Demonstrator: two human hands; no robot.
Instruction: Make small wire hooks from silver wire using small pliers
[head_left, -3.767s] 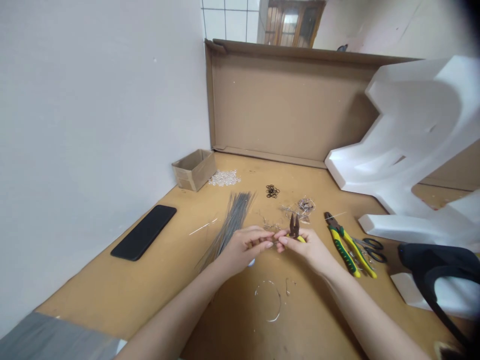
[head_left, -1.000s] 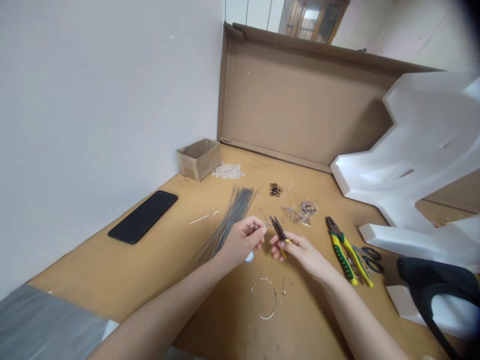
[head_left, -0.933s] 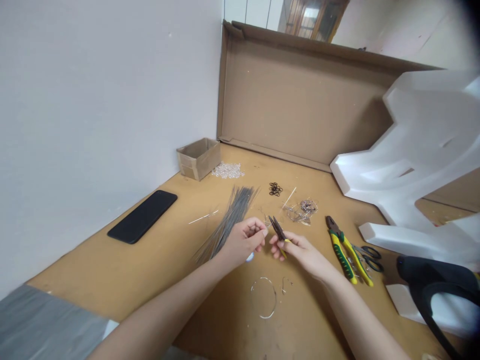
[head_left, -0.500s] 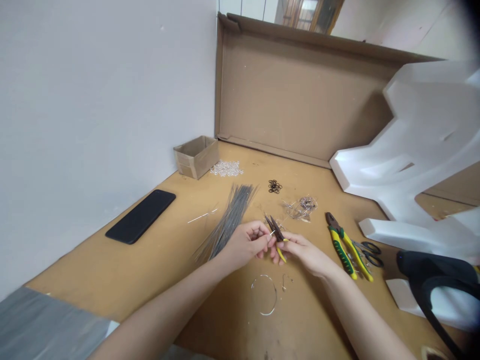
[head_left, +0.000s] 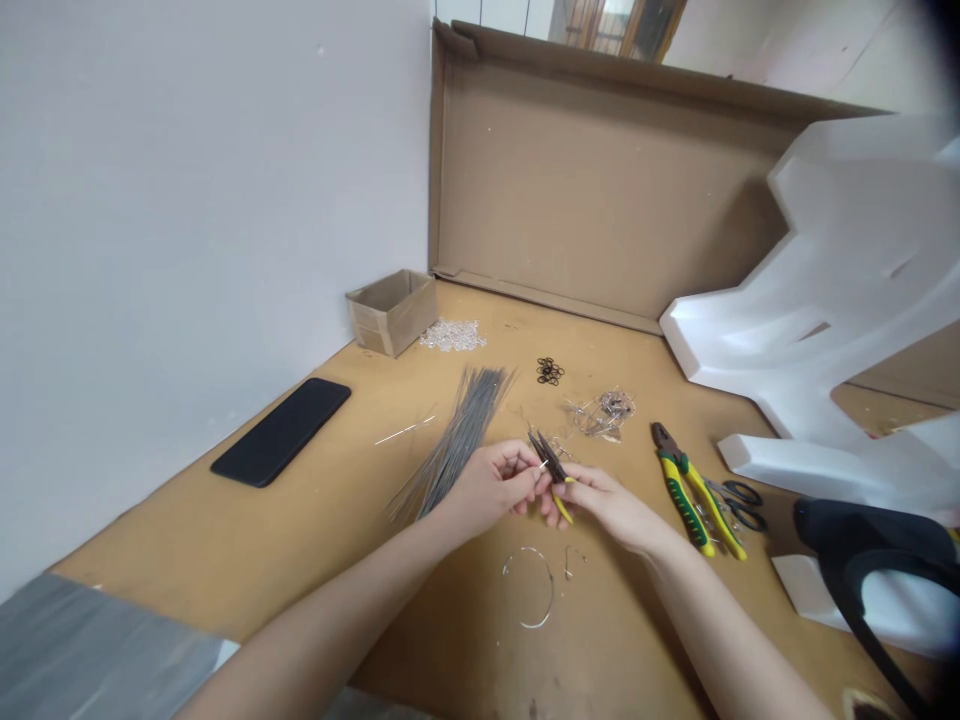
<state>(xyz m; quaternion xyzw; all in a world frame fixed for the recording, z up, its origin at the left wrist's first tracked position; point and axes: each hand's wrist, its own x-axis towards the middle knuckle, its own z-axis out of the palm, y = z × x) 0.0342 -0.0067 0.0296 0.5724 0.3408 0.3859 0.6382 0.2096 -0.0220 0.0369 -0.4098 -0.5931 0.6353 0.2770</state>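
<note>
My left hand point(head_left: 499, 485) pinches a short, thin, light-coloured piece that looks like wire point(head_left: 544, 465); most of it is hidden by the fingers. My right hand point(head_left: 604, 503) is wrapped round small pliers point(head_left: 555, 465) with dark pointed jaws and yellow handles. The jaws point up and slightly left, right against the piece; whether they clamp it I cannot tell. Just left of my hands lies a bundle of straight grey wires point(head_left: 465, 435). Below them on the table are a bent wire ring point(head_left: 552, 590) and a small hooked bit of wire point(head_left: 568, 565).
Beyond my hands lie black rings point(head_left: 550, 371), a wire tangle point(head_left: 611, 412) and small clear pieces point(head_left: 454, 335) by a cardboard box point(head_left: 405, 318). Larger green-yellow pliers point(head_left: 686, 490) and scissors point(head_left: 742, 505) lie right, near white foam point(head_left: 750, 465). A phone point(head_left: 283, 432) lies left.
Almost nothing differs. Both hands and the small pliers hold nearly the same place, and the view has shifted very slightly.
</note>
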